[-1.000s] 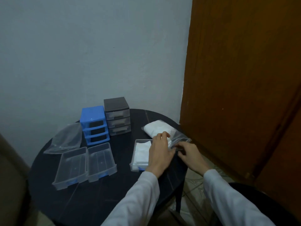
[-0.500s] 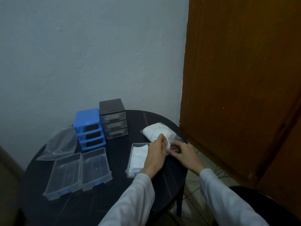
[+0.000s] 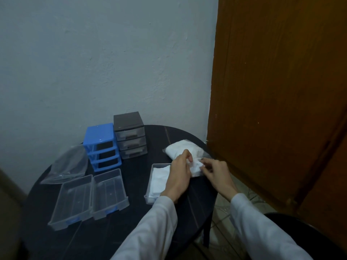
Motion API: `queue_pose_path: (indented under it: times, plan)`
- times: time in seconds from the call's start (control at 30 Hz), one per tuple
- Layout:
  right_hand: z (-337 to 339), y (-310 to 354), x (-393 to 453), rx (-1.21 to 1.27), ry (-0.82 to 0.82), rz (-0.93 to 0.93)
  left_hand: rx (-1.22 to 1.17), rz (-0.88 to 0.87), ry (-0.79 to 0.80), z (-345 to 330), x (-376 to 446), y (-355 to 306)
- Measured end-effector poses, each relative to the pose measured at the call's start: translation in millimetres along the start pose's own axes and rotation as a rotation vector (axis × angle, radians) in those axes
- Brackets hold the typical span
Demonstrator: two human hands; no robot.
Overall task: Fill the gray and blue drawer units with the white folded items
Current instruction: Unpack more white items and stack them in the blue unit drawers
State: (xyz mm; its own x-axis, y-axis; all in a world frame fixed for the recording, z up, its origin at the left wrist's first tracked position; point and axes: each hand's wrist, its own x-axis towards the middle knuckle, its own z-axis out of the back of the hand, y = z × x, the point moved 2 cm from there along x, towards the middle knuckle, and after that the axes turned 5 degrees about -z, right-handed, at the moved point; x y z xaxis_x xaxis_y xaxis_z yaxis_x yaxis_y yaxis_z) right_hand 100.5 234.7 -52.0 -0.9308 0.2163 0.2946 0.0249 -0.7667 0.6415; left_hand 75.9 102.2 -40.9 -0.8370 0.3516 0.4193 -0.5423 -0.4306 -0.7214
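White folded item (image 3: 195,167): pinched between both hands.
Left grip (image 3: 179,173): pinching it.
Right grip (image 3: 216,170): pinching it.
Place: above dark surface (image 3: 140,218).

Left hand (image 3: 179,175) and right hand (image 3: 216,170) meet, fingers curled in a pinching grip.

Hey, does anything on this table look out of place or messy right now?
Mostly no. The blue drawer unit stands with all three slots empty; two of its clear drawers lie empty on the table, a third holds white folded items. An empty plastic bag lies crumpled by the unit.
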Motion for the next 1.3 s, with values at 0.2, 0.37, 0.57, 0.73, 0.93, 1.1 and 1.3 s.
queue_pose_path:
  times: [0.2,0.37,0.57,0.73,0.93,1.1,1.3]
  plan:
    - [7,-3,-5,0.099,-0.062,-0.013,-0.028,0.021,-0.023,4,0,-10]
    - [8,-2,-9,0.083,-0.117,0.060,0.058,0.012,0.062,3,-3,-14]
    - [12,-4,-11,0.249,-0.111,-0.004,0.130,-0.214,0.062,0,-6,-18]
    - [17,0,-12,0.275,-0.066,0.033,0.176,-0.239,-0.005,-3,-4,-21]
    - [19,0,-9,0.263,-0.047,-0.019,0.205,-0.187,-0.069,-3,0,-24]
    - [18,1,-8,0.232,-0.070,-0.058,0.190,-0.131,-0.095,-8,-1,-23]
    - [25,1,-11,0.290,-0.119,-0.070,0.185,-0.093,-0.147,-10,0,-21]
